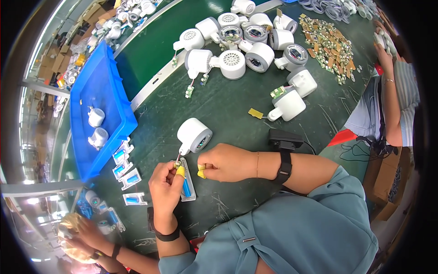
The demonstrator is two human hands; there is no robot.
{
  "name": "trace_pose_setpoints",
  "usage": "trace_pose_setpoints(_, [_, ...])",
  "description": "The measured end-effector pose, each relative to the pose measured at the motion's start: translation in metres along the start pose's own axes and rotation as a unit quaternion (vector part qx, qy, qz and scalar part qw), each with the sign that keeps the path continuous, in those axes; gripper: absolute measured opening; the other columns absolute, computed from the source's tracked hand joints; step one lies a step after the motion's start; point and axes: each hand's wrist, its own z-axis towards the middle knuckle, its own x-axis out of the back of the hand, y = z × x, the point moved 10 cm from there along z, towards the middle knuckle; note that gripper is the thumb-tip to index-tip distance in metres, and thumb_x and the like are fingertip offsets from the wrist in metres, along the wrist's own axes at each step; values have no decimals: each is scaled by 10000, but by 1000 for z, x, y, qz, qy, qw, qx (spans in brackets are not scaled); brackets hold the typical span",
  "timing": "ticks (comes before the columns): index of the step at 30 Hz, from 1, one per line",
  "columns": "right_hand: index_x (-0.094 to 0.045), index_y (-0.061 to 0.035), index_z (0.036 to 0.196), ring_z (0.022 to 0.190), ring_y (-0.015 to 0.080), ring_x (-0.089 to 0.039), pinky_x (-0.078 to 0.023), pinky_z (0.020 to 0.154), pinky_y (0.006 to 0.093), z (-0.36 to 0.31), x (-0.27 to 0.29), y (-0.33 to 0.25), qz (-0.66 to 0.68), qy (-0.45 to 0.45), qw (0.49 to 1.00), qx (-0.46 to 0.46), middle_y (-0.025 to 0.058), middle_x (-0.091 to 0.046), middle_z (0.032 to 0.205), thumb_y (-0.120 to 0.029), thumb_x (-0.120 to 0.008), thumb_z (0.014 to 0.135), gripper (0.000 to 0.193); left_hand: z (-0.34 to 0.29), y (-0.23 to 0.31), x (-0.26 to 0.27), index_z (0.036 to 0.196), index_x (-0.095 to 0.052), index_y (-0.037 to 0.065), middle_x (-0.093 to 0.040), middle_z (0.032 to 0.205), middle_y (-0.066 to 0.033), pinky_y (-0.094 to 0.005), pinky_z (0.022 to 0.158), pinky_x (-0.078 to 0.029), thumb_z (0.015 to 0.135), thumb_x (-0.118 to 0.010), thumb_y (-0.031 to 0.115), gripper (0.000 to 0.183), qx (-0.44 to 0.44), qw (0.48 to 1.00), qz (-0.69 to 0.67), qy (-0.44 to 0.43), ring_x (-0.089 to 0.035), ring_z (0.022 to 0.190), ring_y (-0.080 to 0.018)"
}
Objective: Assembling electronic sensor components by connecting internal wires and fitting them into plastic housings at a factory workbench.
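My left hand [165, 185] is closed, a yellow cover on its thumb, and pinches a small circuit board [177, 164]. A thin wire runs from that board up to a white round fan housing [194, 134] with a grey rim, lying on its side just beyond. Beside the left thumb, partly covered by it, lies a white handle shell with a blue cylindrical battery [186, 187]. To its right my right hand [224, 163] is curled shut, with yellow at its fingertips. Whatever those fingers may hold is hidden.
Several white fan housings [232, 64] crowd the far table, beside a heap of small circuit boards [329, 48]. A blue tray [81, 137] with two housings stands left; several battery shells [131, 179] lie near it. A black box [285, 138] sits by my right forearm. Co-workers' hands [383, 45] show at both sides.
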Motion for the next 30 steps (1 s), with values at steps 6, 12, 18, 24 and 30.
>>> trace_pose_setpoints(6, [-606,-18,830,628,333,-635,-489,590,409,5,-7,-1,39,-37,998,-41,148,-650,679,-158,-625,836,142,-7,-13,3,1029,-673,-21,-534,796,0,-211,604,-388,822,-636,-26,210,-23,999,-18,-11,-475,677,-62])
trace_pose_setpoints(12, [-607,-9,954,571,152,-639,-497,509,282,-1,-11,2,95,-62,990,-86,78,-645,699,-86,-586,895,99,-12,-20,21,1013,-660,-22,-556,880,21,-196,674,-412,874,-652,-23,140,20,985,-169,7,-514,759,-57])
trace_pose_setpoints(18, [-601,14,1008,578,89,-611,-487,476,232,-5,-6,7,114,-53,987,-96,44,-629,733,-51,-576,908,121,-55,-14,163,1002,-656,-41,-620,1003,-64,-222,713,-454,889,-614,42,146,95,974,20,204,-570,809,-104])
trace_pose_setpoints(24, [-601,23,957,547,137,-621,-485,522,275,0,-6,-1,91,-63,989,-103,82,-654,718,-79,-585,899,119,-104,-70,250,1041,-661,-28,-684,837,-166,-336,675,-517,855,-662,134,246,185,860,332,339,-684,760,-274])
trace_pose_setpoints(30, [-604,22,968,546,119,-611,-478,511,262,-4,-8,4,102,-45,987,-114,62,-641,711,-75,-590,899,120,-85,-80,192,1007,-694,8,-671,958,-175,-384,684,-518,839,-670,152,223,78,882,392,249,-653,789,-329])
